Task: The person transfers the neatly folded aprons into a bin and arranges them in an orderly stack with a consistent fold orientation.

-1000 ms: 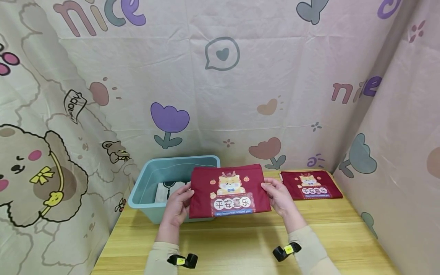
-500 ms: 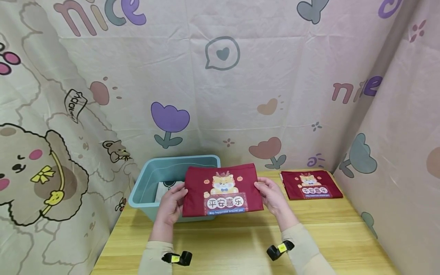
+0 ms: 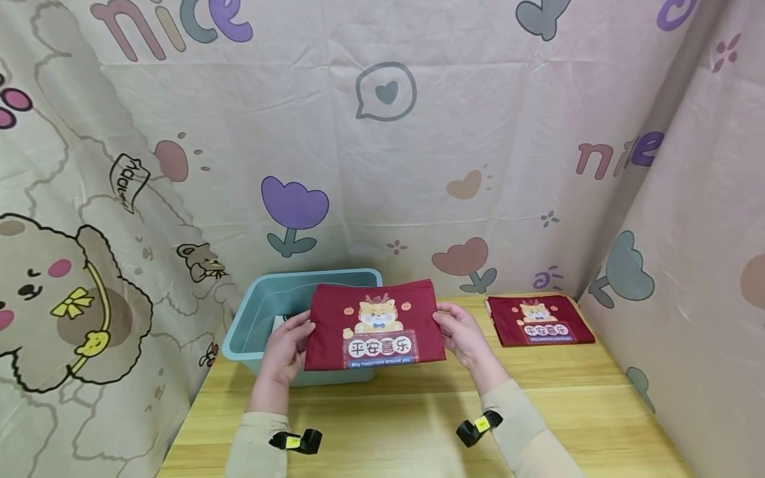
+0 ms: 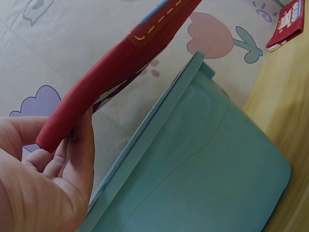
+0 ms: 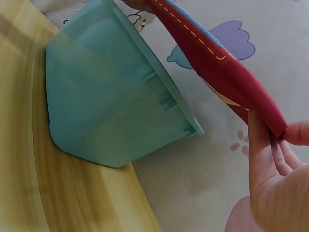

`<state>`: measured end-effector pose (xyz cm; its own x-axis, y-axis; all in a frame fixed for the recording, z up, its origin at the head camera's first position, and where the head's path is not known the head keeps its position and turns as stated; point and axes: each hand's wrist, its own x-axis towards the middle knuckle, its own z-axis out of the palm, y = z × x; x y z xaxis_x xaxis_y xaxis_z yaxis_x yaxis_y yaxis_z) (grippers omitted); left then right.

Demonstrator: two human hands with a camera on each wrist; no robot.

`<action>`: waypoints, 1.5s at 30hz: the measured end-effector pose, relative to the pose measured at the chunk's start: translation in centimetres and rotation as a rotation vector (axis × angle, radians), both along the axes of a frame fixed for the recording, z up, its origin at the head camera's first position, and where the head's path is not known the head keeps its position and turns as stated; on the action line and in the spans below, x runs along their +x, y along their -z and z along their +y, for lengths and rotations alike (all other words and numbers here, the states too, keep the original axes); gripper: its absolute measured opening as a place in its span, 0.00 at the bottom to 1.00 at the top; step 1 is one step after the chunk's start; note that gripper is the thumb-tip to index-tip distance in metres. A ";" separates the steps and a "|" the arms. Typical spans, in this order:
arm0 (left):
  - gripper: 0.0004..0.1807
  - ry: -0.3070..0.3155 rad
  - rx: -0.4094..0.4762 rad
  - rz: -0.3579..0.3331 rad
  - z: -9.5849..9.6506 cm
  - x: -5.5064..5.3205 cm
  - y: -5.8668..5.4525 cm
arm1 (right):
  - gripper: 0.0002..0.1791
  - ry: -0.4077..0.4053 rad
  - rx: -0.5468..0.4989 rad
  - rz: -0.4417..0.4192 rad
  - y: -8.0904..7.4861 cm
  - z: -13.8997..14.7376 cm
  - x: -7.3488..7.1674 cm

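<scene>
The worktop (image 3: 382, 431) filled the lower middle of the head view, with the teal plastic bin (image 3: 263, 312) standing left of centre. Just right of the bin's middle, the folded red printed cloth (image 3: 375, 325) was raised off the worktop, its long axis running left to right, straight between the hands, and covering part of the bin; the left wrist view showed a gap between cloth and rim. A second red cloth (image 3: 540, 320) lay flat towards the right. Both hands were clamped on the raised cloth's short ends, thumbs in front, fingers behind: the left hand (image 3: 283, 348) nearer the bin, the right hand (image 3: 463, 335) nearer the second cloth. A mostly hidden white item (image 3: 277, 321) peeked from inside the bin.
</scene>
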<state>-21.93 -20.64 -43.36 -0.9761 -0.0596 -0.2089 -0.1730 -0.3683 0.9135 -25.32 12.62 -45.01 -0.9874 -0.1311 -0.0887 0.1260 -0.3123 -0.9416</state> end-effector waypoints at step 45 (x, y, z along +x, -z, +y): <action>0.29 -0.075 -0.200 -0.066 -6.1 -2.3 -1.7 | 0.15 -0.038 0.070 0.029 -1.1 -7.5 -3.4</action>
